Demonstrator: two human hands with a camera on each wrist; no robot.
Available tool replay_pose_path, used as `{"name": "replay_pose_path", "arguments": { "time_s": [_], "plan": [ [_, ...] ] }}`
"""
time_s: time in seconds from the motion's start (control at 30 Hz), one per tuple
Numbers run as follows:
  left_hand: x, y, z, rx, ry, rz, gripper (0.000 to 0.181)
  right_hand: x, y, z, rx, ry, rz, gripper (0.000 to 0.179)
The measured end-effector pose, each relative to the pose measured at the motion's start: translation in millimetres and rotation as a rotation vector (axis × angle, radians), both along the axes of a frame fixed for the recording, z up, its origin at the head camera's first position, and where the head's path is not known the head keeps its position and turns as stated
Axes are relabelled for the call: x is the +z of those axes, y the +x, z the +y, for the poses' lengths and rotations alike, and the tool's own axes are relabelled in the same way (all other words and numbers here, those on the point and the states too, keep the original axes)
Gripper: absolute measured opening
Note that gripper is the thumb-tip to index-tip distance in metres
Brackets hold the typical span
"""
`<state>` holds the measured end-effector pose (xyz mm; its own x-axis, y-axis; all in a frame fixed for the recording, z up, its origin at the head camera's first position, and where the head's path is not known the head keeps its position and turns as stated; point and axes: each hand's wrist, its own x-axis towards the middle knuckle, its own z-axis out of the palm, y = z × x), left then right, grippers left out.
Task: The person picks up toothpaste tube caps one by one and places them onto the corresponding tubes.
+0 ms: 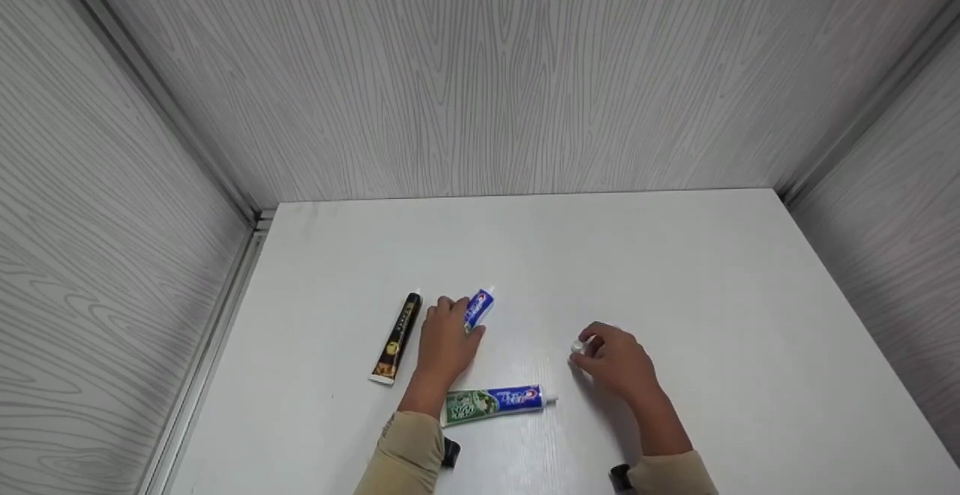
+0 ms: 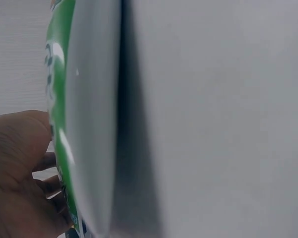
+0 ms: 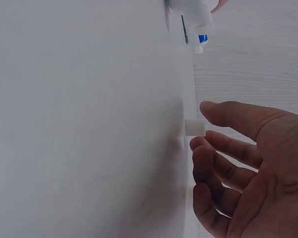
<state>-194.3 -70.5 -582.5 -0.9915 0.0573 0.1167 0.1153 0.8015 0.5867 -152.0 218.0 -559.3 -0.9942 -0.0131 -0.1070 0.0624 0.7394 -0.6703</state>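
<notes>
In the head view my left hand (image 1: 448, 341) grips a blue toothpaste tube (image 1: 478, 307), whose front part sticks out between thumb and fingers. The rest of that tube is hidden under the hand. My right hand (image 1: 619, 360) is around a small white cap (image 1: 577, 346) on the table. In the right wrist view the cap (image 3: 195, 127) stands between thumb and forefinger, with a gap at the thumb. A green and blue toothpaste tube (image 1: 495, 403) lies by my left wrist, its nozzle bare and pointing right. It looms close in the left wrist view as a green edge (image 2: 62, 99).
A black toothpaste tube (image 1: 396, 339) lies left of my left hand. The white table (image 1: 675, 270) is bounded by grey wood-grain panels (image 1: 487, 82) at the back and sides. Something pale, perhaps another cap, is partly hidden behind my right fingers in the right wrist view.
</notes>
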Motion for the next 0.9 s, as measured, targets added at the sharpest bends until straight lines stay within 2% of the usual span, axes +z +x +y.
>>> {"name": "replay_pose_path", "arguments": {
  "time_s": [0.23,0.5,0.77,0.9],
  "plan": [
    [1.4,3.4,1.6,-0.018,-0.045,0.01,0.049,-1.3,-2.0,-2,-0.004,0.005,-0.005,0.014],
    [4.9,13.4,2.3,-0.061,-0.116,0.075,0.044,0.4,0.4,0,-0.007,-0.025,0.006,0.014],
    [9.6,19.8,1.0,-0.104,-0.077,0.014,0.044,6.6,7.5,4,-0.028,-0.105,0.108,0.017],
    [10.8,22.8,-0.2,-0.116,-0.064,0.0,0.045,8.9,11.5,6,-0.024,-0.108,0.13,0.018]
  ]
}}
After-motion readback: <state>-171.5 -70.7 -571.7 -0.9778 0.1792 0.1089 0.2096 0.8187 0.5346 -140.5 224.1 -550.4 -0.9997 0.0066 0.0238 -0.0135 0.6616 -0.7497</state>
